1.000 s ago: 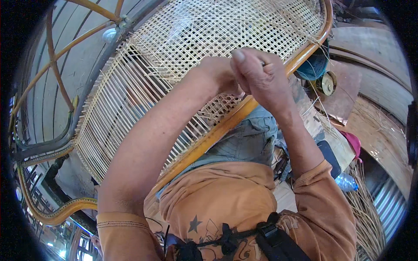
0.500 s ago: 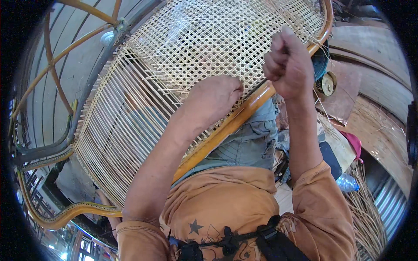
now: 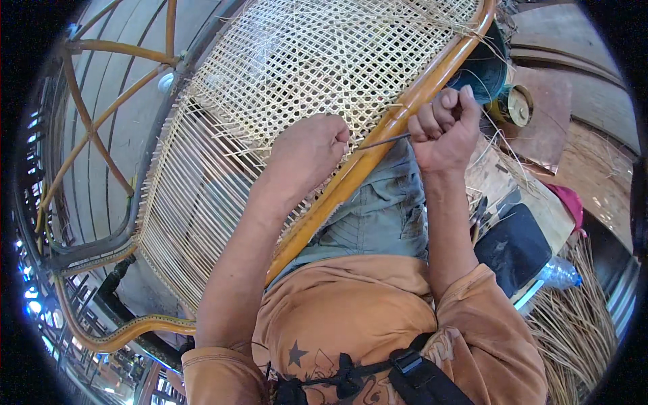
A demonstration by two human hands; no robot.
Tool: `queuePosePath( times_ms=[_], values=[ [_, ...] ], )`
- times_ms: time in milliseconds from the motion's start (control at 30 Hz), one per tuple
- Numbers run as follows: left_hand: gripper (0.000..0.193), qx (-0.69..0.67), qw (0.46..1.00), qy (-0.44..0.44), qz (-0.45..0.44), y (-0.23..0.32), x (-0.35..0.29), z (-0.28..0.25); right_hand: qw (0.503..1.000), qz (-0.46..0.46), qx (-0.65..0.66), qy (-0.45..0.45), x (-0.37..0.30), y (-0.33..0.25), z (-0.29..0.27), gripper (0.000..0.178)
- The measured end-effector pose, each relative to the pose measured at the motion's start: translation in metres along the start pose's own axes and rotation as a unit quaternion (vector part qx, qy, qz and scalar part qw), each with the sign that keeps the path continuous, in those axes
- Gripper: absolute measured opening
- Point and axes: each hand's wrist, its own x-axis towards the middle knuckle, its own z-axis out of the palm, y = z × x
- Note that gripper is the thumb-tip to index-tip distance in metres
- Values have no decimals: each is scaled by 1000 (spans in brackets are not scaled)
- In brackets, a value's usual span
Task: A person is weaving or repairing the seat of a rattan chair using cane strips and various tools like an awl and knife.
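Note:
A cane-woven panel (image 3: 337, 50) stretches across the lap within a varnished rattan frame (image 3: 378, 145). Open holes pattern its upper part, while parallel straight strands (image 3: 196, 196) fill the lower left. My left hand (image 3: 307, 145) rests on the weave beside the frame's near rail, thumb and fingers closed; what they pinch is hidden. Just right of that rail, my right hand (image 3: 445, 128) is closed round a thin dark awl-like rod (image 3: 386, 142). The rod points left across the rail, toward the left hand's fingertips. Loose cane ends (image 3: 233, 128) stick up left of my left hand.
Another rattan frame (image 3: 88, 128) with crossed bars stands at the left. To the right are a teal bucket (image 3: 486, 67), a round tin (image 3: 516, 108), a black flat object (image 3: 513, 243), a plastic bottle (image 3: 559, 273) and a bundle of cane strips (image 3: 574, 324).
My right hand has turned and come down slightly, and the dark rod now shows in it. My left hand has shifted a little left. The view has also moved slightly.

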Motion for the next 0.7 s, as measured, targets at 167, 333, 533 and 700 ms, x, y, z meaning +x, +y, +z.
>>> queuePosePath(
  times_ms=[167,333,533,700],
  values=[
    [16,-5,999,-24,-30,3,3,-2,1000,7,-7,21,2,7,-2,34],
    [17,0,999,-35,-34,-1,5,-3,998,29,21,55,10,12,-18,32],
    [16,-14,999,-39,-32,-3,7,-3,996,26,29,77,8,15,-20,30],
    [15,-51,998,-36,-28,-1,4,-6,998,22,23,61,7,11,-17,31]
  ],
)
